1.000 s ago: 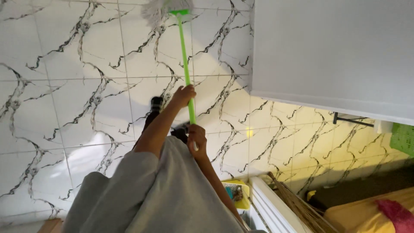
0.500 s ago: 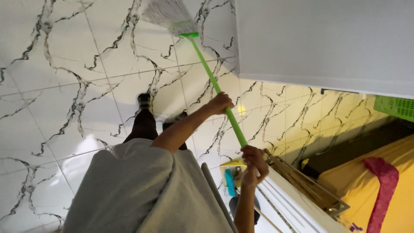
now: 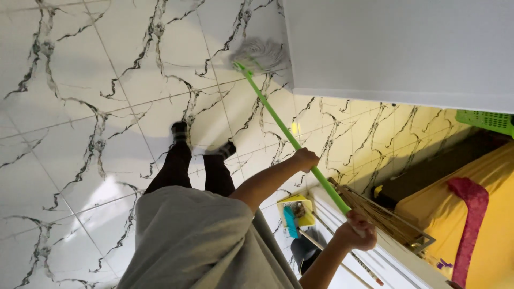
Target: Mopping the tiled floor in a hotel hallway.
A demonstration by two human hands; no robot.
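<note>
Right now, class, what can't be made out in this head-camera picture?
- Head view: the top end of the mop handle is hidden inside the right hand.
- Head view: the dark round container is partly behind the forearm.
- Head view: the green basket is cut off by the right edge.

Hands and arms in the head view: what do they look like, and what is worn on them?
Both hands, left and right, are bare: no gloves, rings or watch visible. The forearms are uncovered; a loose grey top covers the upper arms and torso.
</note>
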